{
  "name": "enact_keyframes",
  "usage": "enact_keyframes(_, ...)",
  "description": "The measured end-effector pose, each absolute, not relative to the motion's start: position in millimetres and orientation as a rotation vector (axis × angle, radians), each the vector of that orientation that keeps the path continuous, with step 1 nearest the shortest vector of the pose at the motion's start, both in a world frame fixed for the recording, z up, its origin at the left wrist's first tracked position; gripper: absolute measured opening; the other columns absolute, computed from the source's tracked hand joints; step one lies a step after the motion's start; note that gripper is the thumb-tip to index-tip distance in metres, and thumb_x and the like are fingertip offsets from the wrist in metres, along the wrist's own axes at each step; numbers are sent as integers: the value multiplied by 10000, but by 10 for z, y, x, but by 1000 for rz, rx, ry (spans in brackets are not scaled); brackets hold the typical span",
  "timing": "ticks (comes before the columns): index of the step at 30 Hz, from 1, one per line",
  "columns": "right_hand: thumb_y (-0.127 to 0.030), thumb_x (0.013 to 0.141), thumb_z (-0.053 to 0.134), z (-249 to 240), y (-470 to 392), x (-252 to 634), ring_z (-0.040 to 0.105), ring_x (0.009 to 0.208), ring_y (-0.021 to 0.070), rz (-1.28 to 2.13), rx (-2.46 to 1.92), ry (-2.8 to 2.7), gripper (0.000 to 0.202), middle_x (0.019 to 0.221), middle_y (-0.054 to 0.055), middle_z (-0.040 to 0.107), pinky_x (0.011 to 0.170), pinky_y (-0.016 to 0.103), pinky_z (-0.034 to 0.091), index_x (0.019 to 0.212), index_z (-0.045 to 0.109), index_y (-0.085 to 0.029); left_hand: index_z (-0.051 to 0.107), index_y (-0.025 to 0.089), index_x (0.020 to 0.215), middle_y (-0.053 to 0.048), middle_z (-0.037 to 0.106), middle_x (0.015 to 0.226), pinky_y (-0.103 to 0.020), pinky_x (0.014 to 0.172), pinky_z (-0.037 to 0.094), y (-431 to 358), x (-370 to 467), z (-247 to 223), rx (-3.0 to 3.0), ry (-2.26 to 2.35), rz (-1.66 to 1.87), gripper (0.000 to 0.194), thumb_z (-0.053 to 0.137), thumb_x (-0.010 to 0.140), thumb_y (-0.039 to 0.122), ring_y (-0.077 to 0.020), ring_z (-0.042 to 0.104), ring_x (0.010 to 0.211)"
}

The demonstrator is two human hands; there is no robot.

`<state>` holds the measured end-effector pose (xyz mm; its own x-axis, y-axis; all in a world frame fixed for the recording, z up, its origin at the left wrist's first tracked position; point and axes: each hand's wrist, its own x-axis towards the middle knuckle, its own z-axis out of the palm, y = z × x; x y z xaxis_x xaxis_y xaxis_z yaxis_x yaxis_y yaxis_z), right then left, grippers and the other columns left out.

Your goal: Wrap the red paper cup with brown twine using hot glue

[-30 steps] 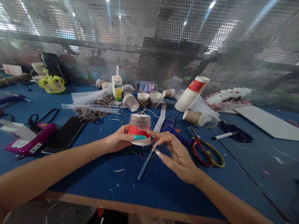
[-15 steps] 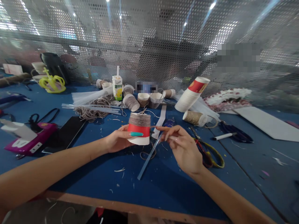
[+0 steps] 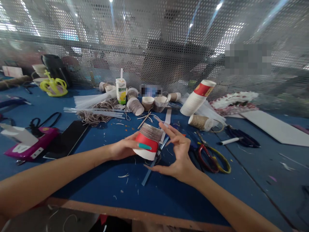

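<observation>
Scissors (image 3: 214, 159) and clear stick (image 3: 147, 177) lie near the spread right grip (image 3: 180, 158); left grip (image 3: 124, 148) clasps red-banded cup (image 3: 148, 140).

Nearside is passable; scissors (image 3: 212, 158), perhaps glue gun (image 3: 193, 144), crowd right hand (image 3: 181, 161).

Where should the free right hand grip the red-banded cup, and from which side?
Probably best: the cup on its uncovered right wall, at the red band, coming from the right. The left hand covers the left side, and the cup tilts with its cord-wound end up, so the band avoids the cord.
</observation>
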<state>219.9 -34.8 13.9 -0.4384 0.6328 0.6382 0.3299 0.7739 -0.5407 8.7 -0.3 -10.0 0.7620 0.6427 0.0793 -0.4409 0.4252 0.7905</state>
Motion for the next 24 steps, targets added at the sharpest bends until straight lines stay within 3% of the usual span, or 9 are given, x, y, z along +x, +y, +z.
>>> enact_keyframes(4, -330, 671, 825, 120, -336, 2201, 397, 1335, 321, 261, -795, -2020, 612, 1341, 133, 557, 1040, 588, 333, 850, 241, -284, 540, 196, 1197, -87, 687, 1086, -374, 861, 458, -63, 110, -90, 947, 339, 740, 641, 802, 617, 276, -257, 643, 982)
enact_keyframes(7, -302, 659, 820, 115, -351, 2181, 460, 1244, 348, 68, -845, -2020, 600, 1293, 137, 584, 965, 598, 367, 820, 242, -277, 493, 217, 1193, -87, 648, 1132, -400, 914, 441, -93, 144, -113, 1003, 442, 830, 716, 847, 570, 241, -263, 617, 1040)
enact_keyframes(10, -418, 623, 839, 104, -333, 2187, 455, 1244, 357, 88, -796, -2019, 625, 1356, 139, 525, 986, 605, 350, 848, 273, -278, 481, 210, 1183, -86, 644, 1113, -423, 952, 421, -87, 174, -142, 1027, 527, 915, 726, 858, 562, 208, -262, 612, 1045)
enact_keyframes(13, -574, 621, 788, 153, -229, 2310, 396, 1311, 358, 185, -764, -1960, 645, 1473, 148, 340, 1029, 589, 345, 940, 309, -282, 536, 168, 1145, -98, 662, 1085, -409, 944, 426, -43, 169, -143, 962, 476, 926, 671, 863, 564, 247, -253, 630, 1005)
enact_keyframes(14, -545, 681, 754, 194, -178, 2386, 388, 1319, 346, 168, -833, -1948, 588, 1477, 151, 304, 1039, 578, 346, 968, 316, -279, 561, 159, 1129, -100, 673, 1069, -399, 932, 433, -24, 157, -137, 928, 441, 913, 640, 858, 574, 270, -249, 639, 985)
enact_keyframes(16, -512, 730, 706, 299, -66, 2579, 414, 1287, 355, 70, -1079, -1956, 505, 1393, 172, 366, 1064, 591, 308, 978, 347, -258, 601, 151, 1111, -100, 693, 1045, -393, 921, 441, 9, 127, -120, 865, 380, 857, 565, 830, 618, 308, -247, 652, 968)
enact_keyframes(17, -531, 710, 702, 355, -12, 2684, 408, 1281, 380, 59, -1234, -1999, 512, 1328, 179, 417, 1060, 606, 305, 975, 371, -244, 612, 150, 1111, -103, 700, 1042, -402, 926, 443, 21, 112, -113, 841, 345, 823, 545, 815, 637, 326, -255, 654, 980)
enact_keyframes(20, -516, 663, 696, 464, 118, 2949, 530, 1106, 390, 168, -1667, -2109, 544, 1112, 159, 524, 921, 560, 457, 1018, 422, -208, 618, 136, 1123, -124, 707, 1055, -440, 954, 439, 40, 81, -111, 819, 252, 731, 526, 782, 675, 358, -279, 646, 1034)
enact_keyframes(24, -276, 607, 654, 409, 188, 3025, 554, 1045, 375, 6, -2013, -2155, 490, 1047, 159, 554, 892, 500, 468, 1037, 452, -156, 607, 140, 1127, -116, 710, 1047, -404, 935, 456, 51, 78, -140, 845, 263, 719, 486, 769, 679, 235, -248, 662, 999)
